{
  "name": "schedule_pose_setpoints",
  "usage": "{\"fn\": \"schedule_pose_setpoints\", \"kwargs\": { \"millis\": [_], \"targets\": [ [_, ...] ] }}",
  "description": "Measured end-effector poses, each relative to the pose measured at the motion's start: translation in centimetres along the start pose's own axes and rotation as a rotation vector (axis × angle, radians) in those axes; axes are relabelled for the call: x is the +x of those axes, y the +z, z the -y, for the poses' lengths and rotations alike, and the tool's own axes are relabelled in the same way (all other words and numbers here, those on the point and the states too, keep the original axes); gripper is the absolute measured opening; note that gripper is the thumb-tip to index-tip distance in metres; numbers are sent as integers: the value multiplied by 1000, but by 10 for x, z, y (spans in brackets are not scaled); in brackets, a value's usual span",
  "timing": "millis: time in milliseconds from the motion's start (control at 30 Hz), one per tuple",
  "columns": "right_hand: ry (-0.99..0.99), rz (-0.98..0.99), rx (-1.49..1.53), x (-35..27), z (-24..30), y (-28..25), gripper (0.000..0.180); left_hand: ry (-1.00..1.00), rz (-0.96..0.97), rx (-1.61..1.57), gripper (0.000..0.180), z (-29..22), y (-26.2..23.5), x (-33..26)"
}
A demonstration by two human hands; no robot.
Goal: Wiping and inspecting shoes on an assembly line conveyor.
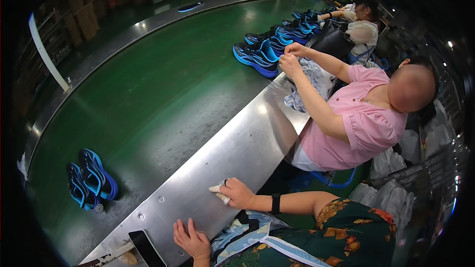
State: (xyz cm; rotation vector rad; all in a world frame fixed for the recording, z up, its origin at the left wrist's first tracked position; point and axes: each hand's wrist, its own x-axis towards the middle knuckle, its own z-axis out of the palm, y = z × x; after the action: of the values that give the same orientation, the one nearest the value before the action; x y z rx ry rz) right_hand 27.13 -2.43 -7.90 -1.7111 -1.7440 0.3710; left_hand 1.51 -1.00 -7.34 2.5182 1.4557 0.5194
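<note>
Far left on the green conveyor belt [163, 84]: a pair of blue-and-black sneakers [90, 179] lying side by side, long axes running roughly up-and-away from the wearer, slightly tilted to the left. They sit well apart from both hands, up and to the left across the steel ledge.

Near lower edge: a black smartphone [147, 248] lies flat on the brushed-steel table [237, 143], screen dark, long axis angled toward the belt. Just right of it, the left hand [192, 240] rests palm-down on the table's near edge, fingers spread and flat, holding nothing. It is the hand nearer both the phone and the sneakers.

Further right and slightly higher, the right hand [236, 193] lies on the table, loosely curled; fingertips appear wrapped in white tape or finger cots. Whether it pinches anything small cannot be told. A black wristband [275, 203] sits on that wrist.

Right of centre, a co-worker in a pink shirt [363, 123] handles clear plastic wrapping [311, 81] with both hands. Beyond, a row of blue sneakers [277, 42] lines the belt's edge.
</note>
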Motion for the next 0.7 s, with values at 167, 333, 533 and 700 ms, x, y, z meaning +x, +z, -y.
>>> {"fn": "schedule_pose_setpoints", "kwargs": {
  "millis": [167, 333, 533, 700],
  "targets": [
    [-5, -58, -32, -1, -4, -6, 30, 38, 8, 7, 44, -3, 4, 6],
    [-67, -100, -7, -3, -7, 11, 28, 47, -31, 111, 45, -5, -4, -2],
    [-15, -45, 24, -6, -2, 5, 33, 50, -38, 99, 44, -5, -6, -3],
    [-3, -37, 38, -6, -1, 7, 32, 48, -31, 113, 45, -4, -8, -4]
  ]
}}
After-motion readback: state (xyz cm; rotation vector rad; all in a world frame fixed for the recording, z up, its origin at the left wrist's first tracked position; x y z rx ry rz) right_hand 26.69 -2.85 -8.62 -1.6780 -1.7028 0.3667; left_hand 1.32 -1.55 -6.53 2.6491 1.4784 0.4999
